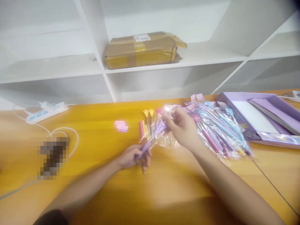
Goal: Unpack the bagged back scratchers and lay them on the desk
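Note:
My left hand [134, 157] is closed around the purple handle of a thin back scratcher [145, 147], which slants up to the right. At its upper end my right hand [184, 126] pinches a clear plastic bag [167, 108]. The bag appears to lie around the upper part of the scratcher, though glare and blur hide its edge. Just behind my hands lie yellow hand-shaped back scratchers [151, 113] with metal rods, a pink handle [141, 128] and a pink hand-shaped head [159, 111].
Right of my hands is a pile of bagged back scratchers [217, 129], beside an open purple box [236, 109]. Small pink cards [121, 126] lie left of centre. A power strip [47, 112] with white cables is far left. A taped carton [142, 51] sits on the shelf.

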Demonstrator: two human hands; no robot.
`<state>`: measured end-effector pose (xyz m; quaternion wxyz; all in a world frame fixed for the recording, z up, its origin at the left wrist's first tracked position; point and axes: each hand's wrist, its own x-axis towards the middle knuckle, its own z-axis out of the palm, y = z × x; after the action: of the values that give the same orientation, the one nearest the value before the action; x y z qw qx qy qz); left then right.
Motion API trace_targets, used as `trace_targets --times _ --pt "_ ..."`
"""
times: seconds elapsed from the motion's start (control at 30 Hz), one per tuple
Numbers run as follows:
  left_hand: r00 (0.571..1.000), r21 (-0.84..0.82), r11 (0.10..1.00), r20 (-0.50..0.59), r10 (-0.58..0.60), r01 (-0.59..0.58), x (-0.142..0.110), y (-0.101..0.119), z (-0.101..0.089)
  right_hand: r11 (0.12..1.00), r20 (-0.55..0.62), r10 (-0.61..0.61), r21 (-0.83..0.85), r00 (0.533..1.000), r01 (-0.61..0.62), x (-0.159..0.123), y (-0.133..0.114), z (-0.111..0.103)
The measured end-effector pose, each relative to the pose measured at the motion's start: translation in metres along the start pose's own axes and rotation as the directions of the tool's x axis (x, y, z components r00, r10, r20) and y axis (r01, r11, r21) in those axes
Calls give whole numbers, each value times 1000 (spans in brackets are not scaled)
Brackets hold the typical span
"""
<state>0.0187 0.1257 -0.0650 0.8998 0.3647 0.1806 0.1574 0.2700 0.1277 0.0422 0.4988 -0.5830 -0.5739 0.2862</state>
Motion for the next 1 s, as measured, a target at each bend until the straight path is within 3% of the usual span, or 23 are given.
trace_targets --times 0.2,0.33,0.53,0.7,0.9,1.0 --pt "976 -18 996 -199 84 -89 7 0 -4 997 -102 -33 71 994 40 -4 -2 -6" --pt "967 4 999 -250 45 -45 5 2 -2 990 -39 -95 102 995 98 -10 -8 -5" --pt "947 58 998 -319 35 -17 5 4 4 973 -42 -205 99 978 208 -23 -14 -3" --pt "954 90 996 -298 41 -15 5 4 7 969 -58 -242 44 969 244 -27 -16 -6" --pt "975 472 880 -172 139 -42 -3 4 10 979 -79 -201 28 976 204 -20 -16 -9" --pt "980 395 913 -116 163 -105 -3 -1 6 982 -88 -189 -2 978 189 -17 -15 -12"
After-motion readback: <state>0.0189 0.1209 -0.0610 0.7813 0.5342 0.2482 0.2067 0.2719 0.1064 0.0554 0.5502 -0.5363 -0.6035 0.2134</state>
